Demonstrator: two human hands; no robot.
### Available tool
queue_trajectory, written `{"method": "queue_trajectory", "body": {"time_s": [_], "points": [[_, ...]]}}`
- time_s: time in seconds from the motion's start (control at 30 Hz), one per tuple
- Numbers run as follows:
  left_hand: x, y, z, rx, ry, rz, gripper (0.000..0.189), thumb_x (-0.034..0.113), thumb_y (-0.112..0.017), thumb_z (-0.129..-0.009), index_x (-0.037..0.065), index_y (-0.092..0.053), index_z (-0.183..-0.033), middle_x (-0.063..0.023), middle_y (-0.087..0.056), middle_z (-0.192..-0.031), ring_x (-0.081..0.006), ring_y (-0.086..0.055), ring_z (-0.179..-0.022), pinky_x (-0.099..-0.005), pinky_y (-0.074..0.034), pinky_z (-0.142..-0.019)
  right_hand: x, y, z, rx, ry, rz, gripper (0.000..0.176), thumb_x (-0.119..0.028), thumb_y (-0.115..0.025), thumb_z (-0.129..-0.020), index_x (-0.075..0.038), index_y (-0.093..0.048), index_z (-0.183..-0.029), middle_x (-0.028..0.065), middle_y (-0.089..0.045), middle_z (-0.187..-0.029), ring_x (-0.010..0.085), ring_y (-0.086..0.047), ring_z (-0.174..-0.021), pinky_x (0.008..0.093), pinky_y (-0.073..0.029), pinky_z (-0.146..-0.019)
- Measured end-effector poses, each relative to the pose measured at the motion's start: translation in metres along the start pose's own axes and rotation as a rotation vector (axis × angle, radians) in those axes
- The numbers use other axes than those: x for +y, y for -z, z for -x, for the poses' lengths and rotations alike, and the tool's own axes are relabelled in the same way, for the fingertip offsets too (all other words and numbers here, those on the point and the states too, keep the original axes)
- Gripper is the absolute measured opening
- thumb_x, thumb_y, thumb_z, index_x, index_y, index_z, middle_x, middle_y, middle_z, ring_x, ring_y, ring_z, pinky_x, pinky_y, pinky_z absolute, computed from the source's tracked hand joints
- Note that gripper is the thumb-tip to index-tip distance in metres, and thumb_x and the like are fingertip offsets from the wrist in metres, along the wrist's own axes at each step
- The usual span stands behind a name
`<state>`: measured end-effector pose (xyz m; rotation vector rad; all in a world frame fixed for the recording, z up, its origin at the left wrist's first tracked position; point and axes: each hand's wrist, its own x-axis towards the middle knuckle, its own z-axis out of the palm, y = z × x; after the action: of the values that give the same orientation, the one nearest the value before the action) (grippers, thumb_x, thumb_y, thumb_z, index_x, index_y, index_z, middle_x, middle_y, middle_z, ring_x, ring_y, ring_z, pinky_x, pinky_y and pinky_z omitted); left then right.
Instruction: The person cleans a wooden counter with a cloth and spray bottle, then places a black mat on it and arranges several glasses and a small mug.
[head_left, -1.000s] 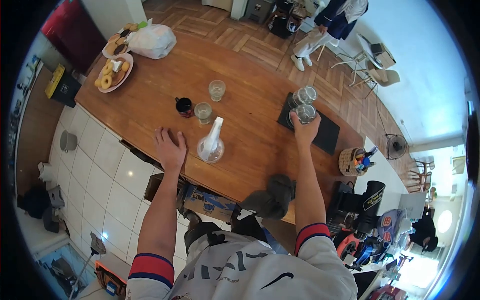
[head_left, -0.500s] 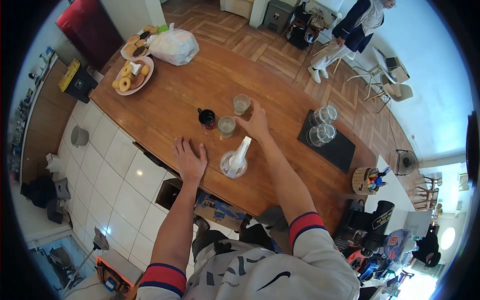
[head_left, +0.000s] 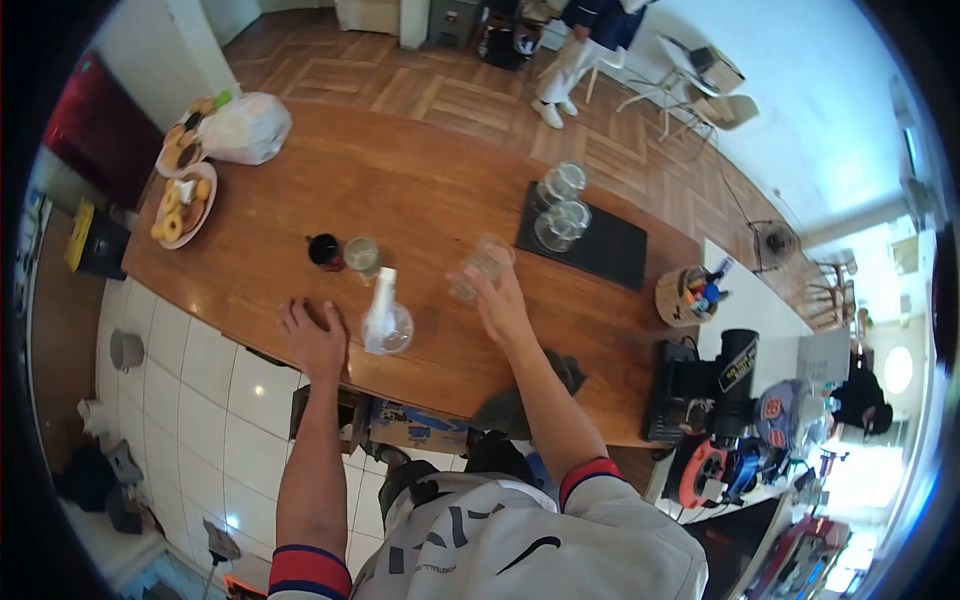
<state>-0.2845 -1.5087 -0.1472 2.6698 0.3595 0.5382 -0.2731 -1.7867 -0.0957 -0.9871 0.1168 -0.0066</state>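
My right hand [head_left: 503, 305] is closed round a clear drinking glass [head_left: 490, 262], which it holds tilted and somewhat blurred over the middle of the wooden table [head_left: 420, 180]. My left hand [head_left: 315, 338] lies on the near table edge with its fingers spread, holding nothing. Between the hands stands a clear, round-bodied container with a white upright part [head_left: 385, 318]. Beyond it, another clear glass [head_left: 362, 257] is beside a small black mug [head_left: 325, 252]. Several clear glasses [head_left: 563, 224] rest on a black mat [head_left: 610, 250] to the right of my right hand.
A plate of doughnuts [head_left: 207, 217] and a white plastic bag [head_left: 247, 130] occupy the table's far left. At the right end are a woven basket of pens [head_left: 680, 298] and a black machine [head_left: 668, 385]. A person [head_left: 595, 45] is beyond the table.
My right hand has taken hold of the farther glass and carried it right, towards the black mat. My left hand stays on the table edge. The camera view has swung right.
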Motion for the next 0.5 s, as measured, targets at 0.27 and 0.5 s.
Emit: {"method": "queue_trajectory", "body": {"time_s": [0.27,0.5], "points": [[-0.001,-0.001,-0.001,-0.013,-0.013,-0.05,0.05,0.034,-0.059,-0.091,-0.006,-0.053,-0.121,-0.0252,-0.049,-0.131,-0.0425,-0.044,-0.124,-0.0491,-0.036,-0.106,-0.109,0.142,0.031,0.376,-0.06,0.812,0.047,-0.039,-0.066,-0.092,-0.003,-0.047,-0.117,0.0127,-0.063,-0.095,0.026,-0.066,-0.081,0.0391,-0.055,-0.069],[-0.011,-0.006,-0.001,-0.056,-0.059,-0.086,0.05,0.036,-0.059,-0.092,-0.005,-0.053,-0.12,-0.0245,-0.05,-0.13,-0.0427,-0.046,-0.121,-0.05,-0.038,-0.103,-0.174,0.173,-0.08,0.211,-0.1,2.116,0.053,-0.042,-0.075,-0.078,-0.006,-0.061,-0.114,0.0168,-0.07,-0.106,0.0334,-0.068,-0.098,0.0434,-0.054,-0.074]]}}
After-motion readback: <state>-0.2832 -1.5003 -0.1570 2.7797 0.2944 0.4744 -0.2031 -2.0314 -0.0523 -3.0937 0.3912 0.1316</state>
